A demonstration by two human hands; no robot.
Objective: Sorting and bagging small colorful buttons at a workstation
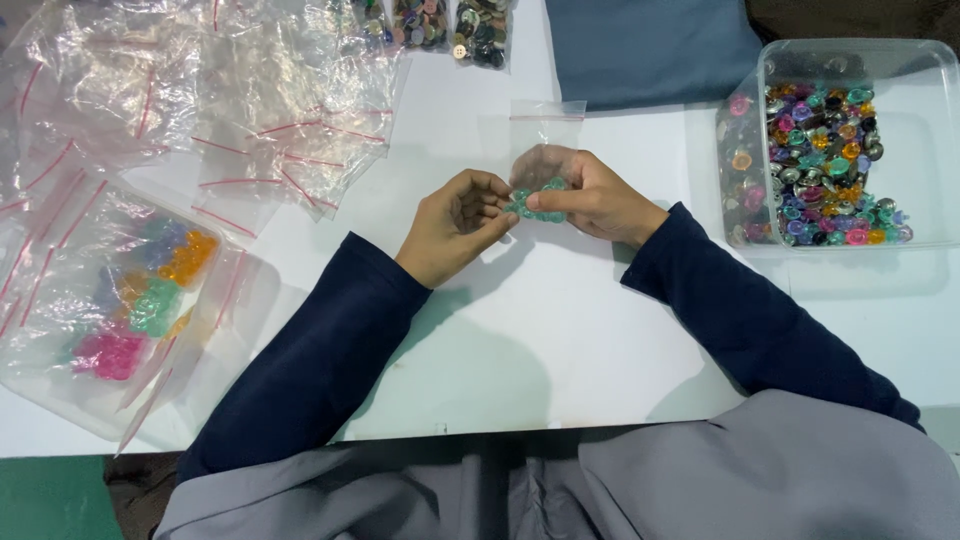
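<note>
A white table [560, 340] carries a clear tub [930, 140] of mixed buttons at far right; loose zip bags [250, 110] lie far left; at centre, the left hand [455, 225] and right hand [595, 200] both pinch a small clear bag [545, 130] of green buttons [530, 203].

Glossy plastic buttons [536, 201]; clear crinkly bag [545, 125].

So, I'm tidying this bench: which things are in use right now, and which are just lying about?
In use:
- left hand and right hand, pinching teal beads
- small clear zip bag held in the right hand

Lying about:
- clear tub of mixed beads
- tray of sorted coloured beads
- pile of empty zip bags
- blue cloth
- packets of buttons
</note>
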